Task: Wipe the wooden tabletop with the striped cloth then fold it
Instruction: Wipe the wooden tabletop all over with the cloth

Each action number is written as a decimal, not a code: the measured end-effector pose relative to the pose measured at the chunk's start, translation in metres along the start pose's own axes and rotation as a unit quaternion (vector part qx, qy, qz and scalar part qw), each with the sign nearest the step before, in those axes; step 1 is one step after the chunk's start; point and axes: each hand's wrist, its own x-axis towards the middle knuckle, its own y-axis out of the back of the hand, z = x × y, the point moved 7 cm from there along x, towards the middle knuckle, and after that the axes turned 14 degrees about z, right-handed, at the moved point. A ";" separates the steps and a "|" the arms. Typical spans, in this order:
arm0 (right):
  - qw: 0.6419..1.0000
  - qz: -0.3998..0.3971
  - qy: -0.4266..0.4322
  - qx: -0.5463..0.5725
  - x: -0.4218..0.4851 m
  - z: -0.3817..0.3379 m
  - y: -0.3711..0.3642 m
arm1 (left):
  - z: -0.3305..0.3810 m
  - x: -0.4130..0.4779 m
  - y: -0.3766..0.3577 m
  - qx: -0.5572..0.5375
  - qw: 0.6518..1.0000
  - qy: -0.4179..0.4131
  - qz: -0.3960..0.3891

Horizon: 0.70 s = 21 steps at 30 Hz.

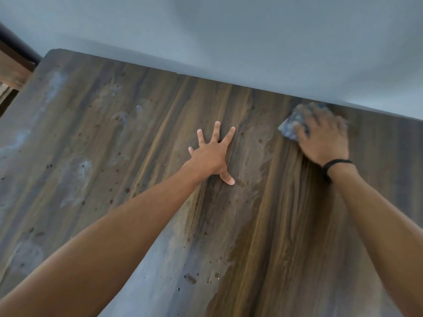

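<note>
**Cloth (289, 126) bunched under the right hand (325, 138) at the far edge of a filmy wooden tabletop (286, 225)**

The tabletop is a flat slab of dark brown wood. Its long streaked grain runs from the near edge toward the pale grey-blue wall (229, 30) it butts against. Most of its left and middle is dull, covered by a greyish, chalky film with small dark spots and a few pale, cloudy blotches. A broad strip on the right is deeper and warmer in colour, its grain sharp, and a ragged, wavy border separates it from the film.

The cloth is a soft, crumpled wad, mottled blue-grey. It lies on the wood at the far right, just beside the wall. Motion blur hides any stripes.

The right hand lies on top of the cloth, palm down. Through the blur its fingers appear to curl over the wad and grip it against the wood. One corner of cloth pokes out to the left of the hand. A thin black band (336, 162) circles that wrist.

The left hand (210, 159) is released and holds nothing. It is pressed flat on the middle of the tabletop with its fingers straight and fanned wide and the thumb pointing back toward the near edge. It is well apart from the cloth.

At the far left, past the table's rounded corner, part of some brown wooden furniture (13, 69) shows.
</note>
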 end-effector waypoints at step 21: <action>0.997 0.011 -0.073 -0.003 0.016 -0.027 -0.008 | 0.001 -0.001 -0.001 0.000 1.000 0.010 -0.011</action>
